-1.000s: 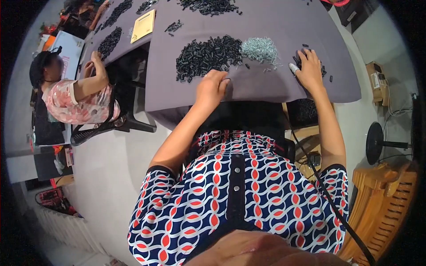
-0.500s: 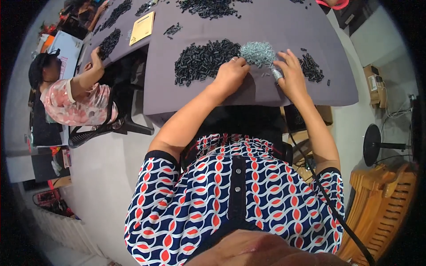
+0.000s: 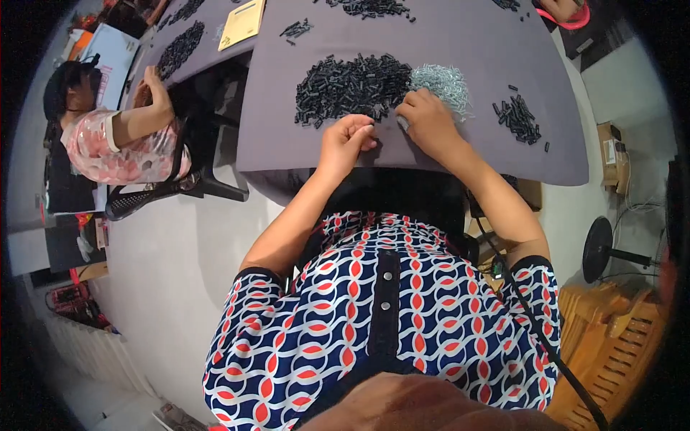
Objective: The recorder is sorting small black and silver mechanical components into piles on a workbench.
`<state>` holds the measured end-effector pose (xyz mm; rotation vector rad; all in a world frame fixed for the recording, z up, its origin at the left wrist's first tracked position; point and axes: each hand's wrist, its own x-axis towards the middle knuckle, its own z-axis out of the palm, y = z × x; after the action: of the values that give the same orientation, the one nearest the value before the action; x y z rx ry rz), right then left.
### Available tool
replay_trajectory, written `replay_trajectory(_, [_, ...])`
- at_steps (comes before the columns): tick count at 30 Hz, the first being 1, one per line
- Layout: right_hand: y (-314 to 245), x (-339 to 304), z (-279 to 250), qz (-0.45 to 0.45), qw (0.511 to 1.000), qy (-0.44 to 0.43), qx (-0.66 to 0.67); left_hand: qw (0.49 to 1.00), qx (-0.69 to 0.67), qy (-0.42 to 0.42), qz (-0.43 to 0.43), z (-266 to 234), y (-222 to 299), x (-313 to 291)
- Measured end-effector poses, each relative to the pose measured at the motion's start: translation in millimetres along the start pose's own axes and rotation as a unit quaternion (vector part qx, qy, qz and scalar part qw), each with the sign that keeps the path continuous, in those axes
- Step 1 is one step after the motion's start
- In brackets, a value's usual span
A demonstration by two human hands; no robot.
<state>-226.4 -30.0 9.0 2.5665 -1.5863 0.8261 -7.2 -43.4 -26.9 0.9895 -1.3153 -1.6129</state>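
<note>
My left hand (image 3: 343, 147) is closed in a pinch at the front edge of a pile of small black tube-shaped pieces (image 3: 352, 90). A dark bit shows at its fingertips, too small to make out. My right hand (image 3: 431, 128) reaches over the cloth at the near left side of a heap of small silvery metal pieces (image 3: 445, 85). Its fingers are bent together, and whatever they hold is hidden. Grey wrapping shows on the right thumb. Right of that hand lies a smaller, separate group of black pieces (image 3: 519, 118).
A grey cloth covers the table (image 3: 273, 144). More black piles (image 3: 370, 6) and a yellow booklet (image 3: 242, 24) lie farther back. At the left sits another person (image 3: 136, 147) on a black chair (image 3: 215, 183). A black fan (image 3: 596, 248) and wooden furniture (image 3: 618, 345) stand at right.
My left hand has drawn back from between the piles toward me. My right hand has moved left, from the heap's right side to its near left, and its fingers have closed.
</note>
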Motion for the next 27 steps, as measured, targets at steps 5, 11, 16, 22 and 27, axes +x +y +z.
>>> replay_trajectory(5, [5,4,4,0.035,0.999,-0.015,-0.036,1.000,0.016,-0.017,-0.006,1,3,-3])
replay_trajectory(11, [-4,-2,-7,0.044,0.999,-0.019,0.021,0.993,0.110,0.005,0.040,11,10,-7])
replay_trajectory(16, [-8,-7,-22,0.163,0.963,-0.044,0.210,0.902,0.343,0.012,0.263,23,20,6])
replay_trajectory(22, [7,-20,-22,0.179,0.954,-0.032,0.237,0.830,0.470,0.005,0.300,29,17,33])
replay_trajectory(27, [3,-27,-21,0.175,0.959,-0.006,0.223,0.760,0.551,0.078,0.335,20,42,53])
